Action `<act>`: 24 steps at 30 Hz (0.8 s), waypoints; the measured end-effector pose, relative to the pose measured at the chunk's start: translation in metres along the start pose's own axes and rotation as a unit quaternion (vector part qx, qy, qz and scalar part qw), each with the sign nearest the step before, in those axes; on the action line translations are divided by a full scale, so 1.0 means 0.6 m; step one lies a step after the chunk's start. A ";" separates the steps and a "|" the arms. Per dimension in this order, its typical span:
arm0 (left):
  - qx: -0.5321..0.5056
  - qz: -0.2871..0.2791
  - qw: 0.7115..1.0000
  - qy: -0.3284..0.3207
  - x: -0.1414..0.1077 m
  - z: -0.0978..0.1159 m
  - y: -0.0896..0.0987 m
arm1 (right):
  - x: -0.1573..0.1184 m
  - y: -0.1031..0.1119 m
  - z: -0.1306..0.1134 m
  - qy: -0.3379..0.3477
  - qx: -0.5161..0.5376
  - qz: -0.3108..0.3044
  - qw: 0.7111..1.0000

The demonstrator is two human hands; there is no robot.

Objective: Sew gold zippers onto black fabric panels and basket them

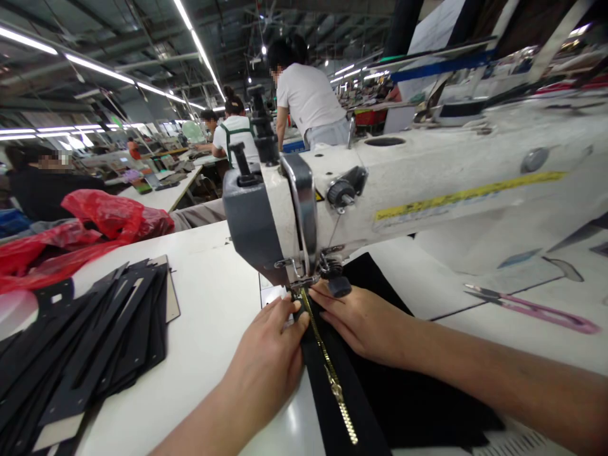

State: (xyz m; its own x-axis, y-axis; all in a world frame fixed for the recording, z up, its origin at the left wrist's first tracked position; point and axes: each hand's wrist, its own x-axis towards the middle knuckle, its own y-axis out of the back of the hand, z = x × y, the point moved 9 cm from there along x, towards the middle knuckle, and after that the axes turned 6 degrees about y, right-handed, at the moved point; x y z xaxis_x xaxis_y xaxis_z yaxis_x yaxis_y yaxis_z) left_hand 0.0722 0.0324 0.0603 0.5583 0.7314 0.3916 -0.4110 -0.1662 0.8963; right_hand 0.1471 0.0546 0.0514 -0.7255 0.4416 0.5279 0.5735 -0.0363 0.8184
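Glossy, gold-toned metal zipper (323, 354) on matt black cloth (408, 399); smooth, shiny white tabletop (204, 278); red plastic sheeting (111, 215) (crinkled, slightly see-through)

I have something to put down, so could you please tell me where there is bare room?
Bare tabletop shows between the dark strips and left hand, and a smaller patch between the black fabric and pink snips. Under the sewing head it is crowded: zipper, left hand, right hand.

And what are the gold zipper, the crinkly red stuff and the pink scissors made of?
Gold zipper: probably metal, polished, because its teeth glint.
Crinkly red stuff: looks like thin, glossy plastic, wrinkled and partly see-through.
Pink scissors: gray blades look like steel; the smooth pink handles could be painted metal or plastic.
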 end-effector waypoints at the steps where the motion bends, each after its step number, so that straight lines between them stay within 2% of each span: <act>1: -0.002 0.002 1.000 0.004 0.003 -0.002 0.000 | 0.002 0.000 0.004 0.000 0.002 0.007 1.000; 4: 0.007 0.010 1.000 0.012 0.008 -0.006 0.001 | 0.007 0.003 0.014 -0.007 0.009 0.022 1.000; 7: 0.019 0.015 1.000 0.015 0.003 -0.009 0.002 | 0.001 0.011 0.004 -0.015 0.025 0.017 0.999; 12: -0.005 0.009 1.000 0.028 -0.025 -0.003 0.002 | -0.034 0.032 -0.037 -0.102 0.028 0.010 0.994; 17: -0.030 -0.008 0.996 0.081 -0.038 0.002 0.000 | -0.039 0.029 -0.075 -0.132 0.023 -0.061 0.989; 20: -0.034 -0.010 0.996 0.079 -0.042 0.012 0.003 | -0.034 0.022 -0.084 -0.135 0.021 -0.105 0.985; 24: -0.047 -0.007 0.996 0.076 -0.053 0.019 0.007 | -0.029 0.022 -0.080 -0.171 -0.016 -0.103 0.980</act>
State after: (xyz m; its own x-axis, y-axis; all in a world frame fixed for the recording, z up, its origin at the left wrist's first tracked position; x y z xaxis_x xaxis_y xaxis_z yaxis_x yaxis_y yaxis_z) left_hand 0.0608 0.0011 0.0543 0.4523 0.8260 0.3363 -0.4739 -0.0969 0.8752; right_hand 0.1488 0.0032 0.0639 -0.6514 0.7172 0.2476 0.4118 0.0600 0.9093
